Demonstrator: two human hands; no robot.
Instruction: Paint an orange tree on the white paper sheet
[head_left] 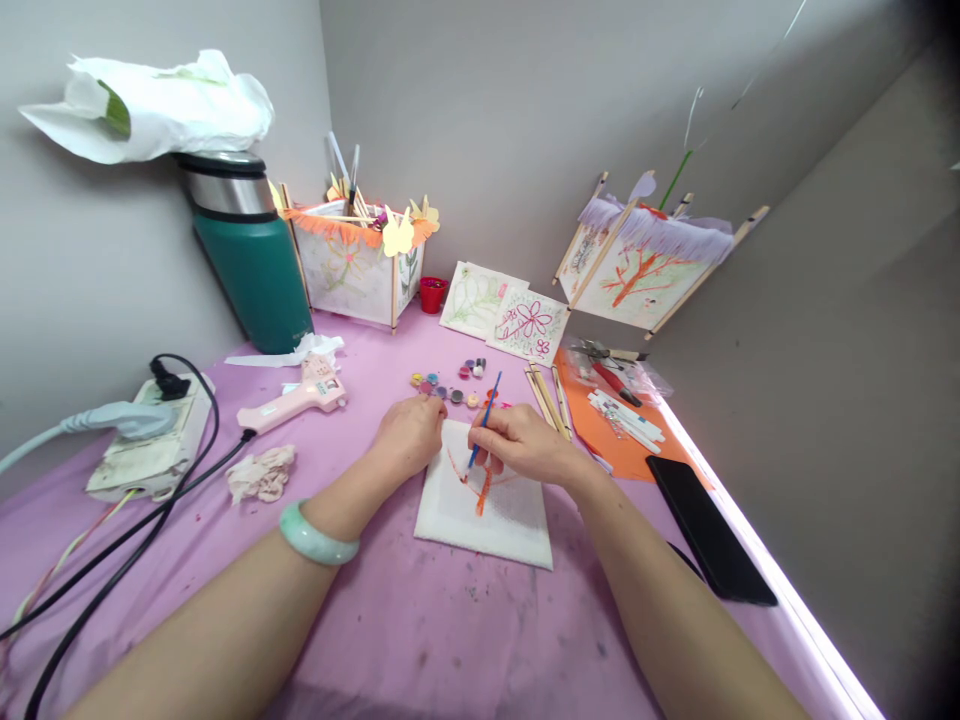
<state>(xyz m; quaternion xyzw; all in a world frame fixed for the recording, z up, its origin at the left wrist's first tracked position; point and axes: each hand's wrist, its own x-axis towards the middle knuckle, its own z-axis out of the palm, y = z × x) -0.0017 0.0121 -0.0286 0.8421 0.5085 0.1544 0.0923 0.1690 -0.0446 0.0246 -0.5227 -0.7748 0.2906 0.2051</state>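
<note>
A white fabric-like panel (pixel 450 525) lies flat on the purple tablecloth, with orange painted strokes like a trunk and branches (pixel 482 497) on it. My right hand (pixel 517 437) is closed around a thin blue paintbrush (pixel 491 397), tilted, its tip down at an orange line on the panel. At the panel's upper left corner, my left hand (pixel 411 433) has its fingers curled against the edge; the fingertips are partly hidden. A pale green bangle (pixel 315 540) circles my left wrist. Small paint pots (pixel 457 397) in several colours stand just beyond both hands.
Wooden sticks (pixel 547 400) and an orange sheet (pixel 592 430) lie right, near a black phone (pixel 709 530). Left are a pink glue gun (pixel 292 405), cables, a power strip (pixel 165 430) and a green bottle (pixel 259 270). Painted panels (pixel 529 320) and a decorated box (pixel 345 280) stand behind.
</note>
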